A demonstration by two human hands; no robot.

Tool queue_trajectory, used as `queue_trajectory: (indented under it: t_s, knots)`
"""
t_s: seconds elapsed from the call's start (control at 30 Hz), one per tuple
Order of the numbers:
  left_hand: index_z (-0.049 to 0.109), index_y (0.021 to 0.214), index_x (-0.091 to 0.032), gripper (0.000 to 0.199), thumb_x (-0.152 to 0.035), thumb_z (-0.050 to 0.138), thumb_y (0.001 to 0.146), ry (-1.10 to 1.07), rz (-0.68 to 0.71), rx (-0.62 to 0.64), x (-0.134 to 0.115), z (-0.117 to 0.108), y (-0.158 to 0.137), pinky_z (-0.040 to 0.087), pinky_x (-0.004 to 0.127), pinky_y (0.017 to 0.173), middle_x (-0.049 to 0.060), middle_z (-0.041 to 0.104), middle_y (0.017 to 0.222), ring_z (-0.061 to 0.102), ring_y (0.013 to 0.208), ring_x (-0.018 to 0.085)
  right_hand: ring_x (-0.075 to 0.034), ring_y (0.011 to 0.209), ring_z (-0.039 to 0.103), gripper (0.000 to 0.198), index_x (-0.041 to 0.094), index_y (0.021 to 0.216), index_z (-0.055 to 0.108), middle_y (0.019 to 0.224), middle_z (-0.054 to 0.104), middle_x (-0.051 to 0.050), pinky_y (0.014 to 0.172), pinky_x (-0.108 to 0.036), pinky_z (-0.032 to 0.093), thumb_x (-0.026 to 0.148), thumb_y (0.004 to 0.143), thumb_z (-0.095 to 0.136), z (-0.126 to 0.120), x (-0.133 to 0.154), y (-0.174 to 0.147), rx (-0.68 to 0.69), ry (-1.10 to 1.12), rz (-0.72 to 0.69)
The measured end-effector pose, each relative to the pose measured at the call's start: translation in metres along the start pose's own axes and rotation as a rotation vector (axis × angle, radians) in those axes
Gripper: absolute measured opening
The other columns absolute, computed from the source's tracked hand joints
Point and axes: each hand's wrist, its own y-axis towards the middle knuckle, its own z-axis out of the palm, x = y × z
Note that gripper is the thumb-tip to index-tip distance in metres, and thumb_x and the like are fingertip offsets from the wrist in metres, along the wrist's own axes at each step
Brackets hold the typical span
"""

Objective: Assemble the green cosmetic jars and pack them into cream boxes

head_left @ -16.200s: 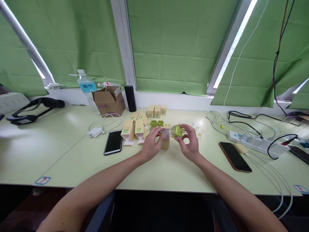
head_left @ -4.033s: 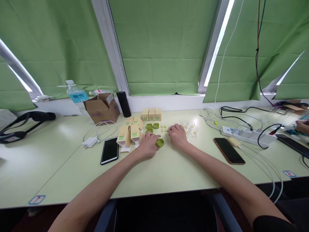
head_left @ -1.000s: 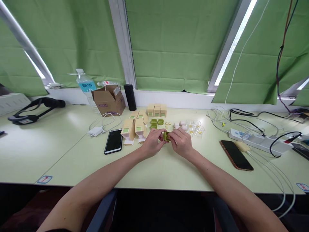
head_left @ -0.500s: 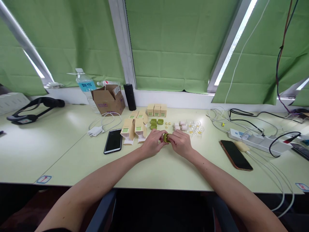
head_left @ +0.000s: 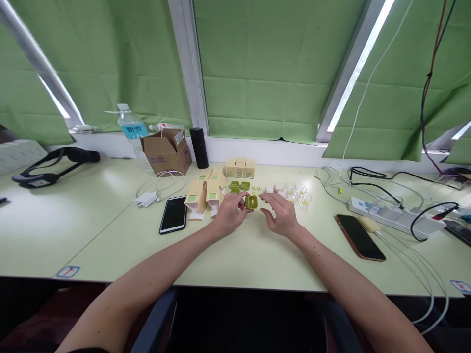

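Holding the green case (head_left: pixel 250 202) in your left hand (head_left: pixel 228 214).
Your right hand (head_left: pixel 282 215), fingers apart and empty, is just right of it.

The near strip of the surface (head_left: pixel 235 260) lies bare, giving open passage from the front edge. Ahead, tan boxes (head_left: pixel 206 193) crowd the left, with a black phone (head_left: pixel 173 214) just beside them. Small green cases (head_left: pixel 239 186) and clear cups (head_left: pixel 298 194) line the back. To the right, a second phone (head_left: pixel 359 237), a power strip (head_left: pixel 386 213) and tangled cables (head_left: pixel 368 184) block the way.
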Motion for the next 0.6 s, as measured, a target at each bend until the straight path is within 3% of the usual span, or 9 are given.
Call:
queue_trajectory:
  t_s: [0.07, 0.2, 0.4, 0.6]
  knots:
    - [0.065, 0.117, -0.022, 0.031, -0.032, 0.075, 0.090, 0.024, 0.014, 0.011, 0.002, 0.000, 0.000, 0.045, 0.038, 0.088, -0.003, 0.063, 0.074, 0.060, 0.075, 0.019, -0.031, 0.111, 0.071, 0.048, 0.025, 0.145, 0.053, 0.125, 0.073, -0.013, 0.083, -0.044, 0.062, 0.022, 0.097, 0.057, 0.002, 0.001, -0.001, 0.066, 0.000, 0.012]
    - [0.067, 0.120, -0.021, 0.039, -0.040, 0.079, 0.088, 0.064, 0.057, 0.052, 0.002, 0.001, -0.001, 0.042, 0.038, 0.088, -0.003, 0.063, 0.074, 0.060, 0.073, 0.018, -0.031, 0.113, 0.070, 0.047, 0.024, 0.143, 0.054, 0.127, 0.072, -0.014, 0.083, -0.046, 0.064, 0.020, 0.096, 0.058, 0.007, 0.001, -0.003, 0.130, 0.028, 0.036]
    - [0.063, 0.128, -0.023, 0.047, -0.043, 0.077, 0.088, -0.036, -0.033, 0.007, -0.007, -0.002, -0.002, 0.043, 0.037, 0.088, -0.004, 0.063, 0.074, 0.059, 0.075, 0.018, -0.025, 0.103, 0.071, 0.040, 0.026, 0.126, 0.061, 0.119, 0.070, -0.010, 0.073, -0.041, 0.069, 0.014, 0.088, 0.062, 0.013, 0.001, -0.003, 0.047, 0.357, 0.293]
    - [0.064, 0.106, -0.020, 0.017, -0.032, 0.058, 0.094, -0.318, -0.244, 0.002, -0.010, -0.003, 0.004, 0.044, 0.029, 0.068, -0.004, 0.058, 0.067, 0.054, 0.066, 0.015, -0.024, 0.102, 0.072, 0.038, 0.026, 0.118, 0.062, 0.114, 0.069, -0.008, 0.082, -0.043, 0.070, 0.013, 0.082, 0.065, 0.016, 0.003, 0.000, -0.049, 0.549, 0.495]
